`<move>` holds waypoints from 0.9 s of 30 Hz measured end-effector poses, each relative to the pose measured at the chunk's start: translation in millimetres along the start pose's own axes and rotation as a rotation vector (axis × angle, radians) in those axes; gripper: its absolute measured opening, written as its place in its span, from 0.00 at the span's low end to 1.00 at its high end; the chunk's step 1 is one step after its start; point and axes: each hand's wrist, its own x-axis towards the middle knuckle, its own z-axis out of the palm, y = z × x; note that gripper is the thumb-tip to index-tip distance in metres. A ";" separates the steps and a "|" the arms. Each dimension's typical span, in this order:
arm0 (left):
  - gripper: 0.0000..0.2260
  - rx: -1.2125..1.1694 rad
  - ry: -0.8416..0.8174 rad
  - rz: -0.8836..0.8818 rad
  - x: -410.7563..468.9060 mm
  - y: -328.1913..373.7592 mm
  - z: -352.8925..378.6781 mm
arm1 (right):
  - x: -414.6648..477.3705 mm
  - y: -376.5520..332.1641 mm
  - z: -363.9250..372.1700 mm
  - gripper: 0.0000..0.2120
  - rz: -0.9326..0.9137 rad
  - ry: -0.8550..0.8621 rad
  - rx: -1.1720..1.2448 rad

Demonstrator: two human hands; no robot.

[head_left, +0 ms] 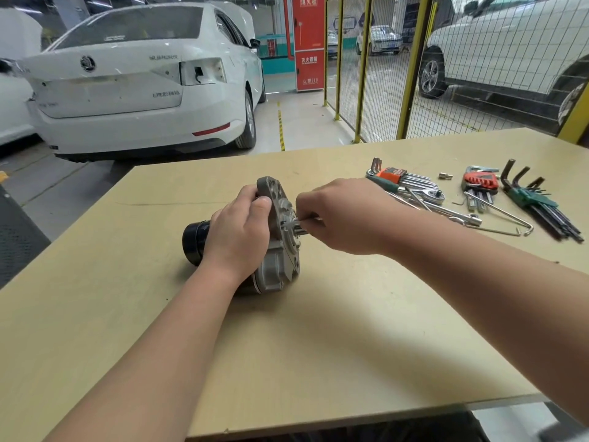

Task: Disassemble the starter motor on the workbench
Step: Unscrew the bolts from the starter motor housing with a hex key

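**Aluminium flange faces the right hand**

From my remote seat I read the starter motor [279, 261] as lying on its side near the middle of the workbench [318, 339]; its long axis runs left to right, black cylindrical end [192, 240] to the left, grey flange [270, 189] to the right. The left hand [239, 234] is curled over the top of the body, thumb up against the flange, clamping the motor down; the right hand [341, 218] is closed on a thin metal tool [308, 220] (a hex key, I think, though the tip is too small to be sure) whose end sits at the centre of the flange face, just beside the stub shaft [299, 231].

That is the relation that matters: the flange end points straight at the right hand, so any turning or pulling acts about the motor's own axis, and the left must resist it; I judge this an early loosening step, since the housing looks whole. The hex key sets [479, 183] and ratchet [430, 193] lie well apart on the right, nearer the right arm.
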 end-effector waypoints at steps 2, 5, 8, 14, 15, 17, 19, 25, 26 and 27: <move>0.12 -0.007 -0.016 0.006 0.6 -2.1 -0.8 | -0.5 -0.9 1.4 0.06 -0.053 0.044 -0.046; 0.15 0.109 -0.063 0.019 3.8 -4.3 0.0 | -3.3 -1.6 6.5 0.07 -0.078 0.060 -0.034; 0.15 0.136 -0.040 -0.009 8.9 -5.8 2.1 | -5.9 0.0 10.7 0.07 -0.001 0.075 0.053; 0.18 0.042 0.015 0.112 11.0 -12.3 -4.8 | -15.4 8.6 4.3 0.09 0.187 0.113 0.531; 0.19 0.003 0.031 0.130 10.1 -14.8 -7.0 | -18.0 13.7 1.2 0.09 0.233 0.164 0.683; 0.19 -0.094 0.101 0.151 7.9 -21.5 -11.6 | -21.9 23.9 -4.4 0.09 0.339 0.256 0.914; 0.16 -0.162 0.175 0.185 4.5 -26.3 -15.0 | -23.1 28.2 -3.3 0.10 0.395 0.252 0.947; 0.14 -0.289 0.303 0.167 3.1 -27.3 -26.6 | -19.0 9.6 16.4 0.09 0.437 0.045 0.916; 0.14 -0.318 0.330 0.146 4.2 -29.0 -29.5 | -18.6 8.1 17.0 0.10 0.455 0.039 0.971; 0.13 -0.338 0.345 0.128 5.4 -30.5 -31.6 | -18.2 7.3 16.7 0.11 0.471 0.037 1.035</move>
